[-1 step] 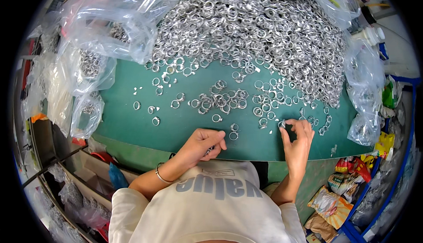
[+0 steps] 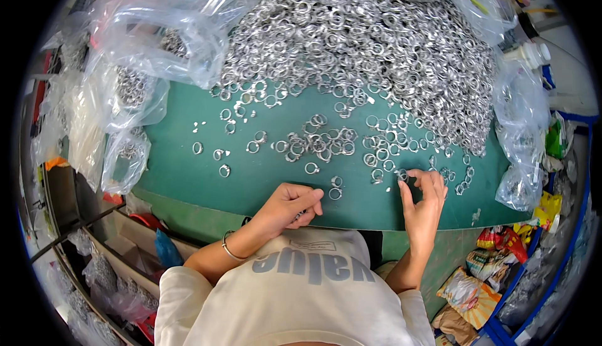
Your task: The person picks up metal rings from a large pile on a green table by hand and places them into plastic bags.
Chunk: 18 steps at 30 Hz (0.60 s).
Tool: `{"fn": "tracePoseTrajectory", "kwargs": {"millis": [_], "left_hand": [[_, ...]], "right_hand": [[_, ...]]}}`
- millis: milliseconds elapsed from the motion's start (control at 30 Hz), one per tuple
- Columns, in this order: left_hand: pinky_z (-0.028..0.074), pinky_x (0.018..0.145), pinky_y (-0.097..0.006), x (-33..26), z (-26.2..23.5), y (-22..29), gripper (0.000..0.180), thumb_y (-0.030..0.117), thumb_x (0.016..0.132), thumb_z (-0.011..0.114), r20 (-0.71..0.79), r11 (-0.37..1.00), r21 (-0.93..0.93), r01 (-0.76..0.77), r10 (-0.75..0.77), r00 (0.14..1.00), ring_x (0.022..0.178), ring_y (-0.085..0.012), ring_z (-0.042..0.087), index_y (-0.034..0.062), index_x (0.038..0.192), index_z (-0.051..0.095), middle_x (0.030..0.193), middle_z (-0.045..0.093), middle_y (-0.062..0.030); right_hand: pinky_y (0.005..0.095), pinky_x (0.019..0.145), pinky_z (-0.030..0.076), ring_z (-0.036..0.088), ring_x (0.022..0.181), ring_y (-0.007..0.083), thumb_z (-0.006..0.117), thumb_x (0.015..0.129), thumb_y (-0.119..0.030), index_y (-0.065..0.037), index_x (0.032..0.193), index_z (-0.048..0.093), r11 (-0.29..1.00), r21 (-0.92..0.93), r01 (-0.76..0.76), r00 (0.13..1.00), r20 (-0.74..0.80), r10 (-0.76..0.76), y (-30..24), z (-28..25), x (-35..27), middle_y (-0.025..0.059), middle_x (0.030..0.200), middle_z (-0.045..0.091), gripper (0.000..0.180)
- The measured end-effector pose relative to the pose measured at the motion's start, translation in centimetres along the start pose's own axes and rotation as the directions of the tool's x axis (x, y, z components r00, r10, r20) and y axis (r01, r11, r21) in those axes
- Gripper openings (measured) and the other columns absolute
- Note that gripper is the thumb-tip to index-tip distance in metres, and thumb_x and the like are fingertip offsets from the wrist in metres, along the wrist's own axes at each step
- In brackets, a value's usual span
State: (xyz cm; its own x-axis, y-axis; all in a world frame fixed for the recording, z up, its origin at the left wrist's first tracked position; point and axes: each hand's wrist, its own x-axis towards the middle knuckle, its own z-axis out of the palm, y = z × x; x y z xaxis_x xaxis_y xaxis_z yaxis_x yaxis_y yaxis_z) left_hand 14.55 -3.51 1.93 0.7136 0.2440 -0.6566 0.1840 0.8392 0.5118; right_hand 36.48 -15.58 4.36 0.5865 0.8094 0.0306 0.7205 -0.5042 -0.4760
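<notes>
My right hand (image 2: pixel 424 205) is at the near right of the green tabletop, thumb and forefinger pinching a silver ring (image 2: pixel 402 175). Curled near the table's front edge, my left hand (image 2: pixel 290 207) has silvery metal showing between its fingers; these look like more rings, mostly hidden by the palm. Two rings (image 2: pixel 336 187) lie just right of the left hand. A loose cluster of rings (image 2: pixel 322 144) spreads across the middle, and another group (image 2: pixel 387 136) lies beyond my right hand. Behind them rises a big heap of silver rings (image 2: pixel 364 39).
Clear plastic bags (image 2: pixel 135 89) with rings inside crowd the left side, and another clear bag (image 2: pixel 520 123) hangs at the right edge. A white bottle (image 2: pixel 533 54) stands far right. Below the table are an open drawer (image 2: pixel 128 246) on the left and colourful packets (image 2: pixel 470 293) by a blue frame.
The view has shifted slightly, so the rings and table sit a little further right in the picture. Both hands keep their holds.
</notes>
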Motion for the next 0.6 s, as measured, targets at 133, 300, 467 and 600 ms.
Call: {"fn": "tracePoseTrajectory", "kwargs": {"millis": [133,300,467,600], "left_hand": [[0.019,0.038,-0.021,-0.7,-0.3,0.0,0.033,0.023,0.090,0.056,0.000,0.985,0.165,-0.051,0.052,0.999,0.041,-0.0039,0.032,0.0000,0.067,0.059,0.049,0.042,0.0016],[0.023,0.040,-0.022,-1.4,-0.9,-0.4,0.031,0.021,0.090,0.056,0.000,0.967,0.218,-0.132,0.135,0.991,0.043,-0.0036,0.033,-0.0019,0.070,0.060,0.050,0.043,0.0025],[0.027,0.042,-0.022,-1.6,-1.3,-0.1,0.027,0.018,0.090,0.054,-0.002,0.945,0.279,-0.172,0.180,0.984,0.045,-0.0039,0.037,-0.0029,0.075,0.060,0.050,0.044,0.0017],[0.027,0.042,-0.021,-2.0,-2.1,-0.6,0.023,0.017,0.091,0.054,-0.025,0.931,0.290,-0.222,0.239,0.971,0.046,-0.0030,0.036,-0.0023,0.080,0.062,0.052,0.045,0.0025]], "right_hand": [[0.0345,0.075,0.033,0.049,0.082,0.0235,0.069,0.071,-0.007,-0.006,0.093,0.061,0.986,0.064,0.156,0.987,0.021,-0.157,-2.0,1.6,0.4,0.0066,0.081,0.050,0.023],[0.0346,0.074,0.034,0.049,0.075,0.0224,0.066,0.074,-0.006,-0.006,0.092,0.061,0.997,-0.001,0.076,0.996,-0.039,-0.076,-2.2,1.9,1.0,0.0065,0.079,0.051,0.019],[0.0336,0.071,0.034,0.049,0.077,0.0222,0.071,0.069,-0.008,-0.006,0.091,0.061,0.951,0.179,0.254,0.956,0.105,-0.275,-4.3,2.8,0.9,0.0062,0.079,0.051,0.025],[0.0351,0.072,0.033,0.048,0.079,0.0243,0.072,0.070,-0.011,-0.005,0.098,0.060,0.931,0.210,0.300,0.925,0.177,-0.338,-6.2,4.5,0.6,0.0073,0.081,0.050,0.031]]}}
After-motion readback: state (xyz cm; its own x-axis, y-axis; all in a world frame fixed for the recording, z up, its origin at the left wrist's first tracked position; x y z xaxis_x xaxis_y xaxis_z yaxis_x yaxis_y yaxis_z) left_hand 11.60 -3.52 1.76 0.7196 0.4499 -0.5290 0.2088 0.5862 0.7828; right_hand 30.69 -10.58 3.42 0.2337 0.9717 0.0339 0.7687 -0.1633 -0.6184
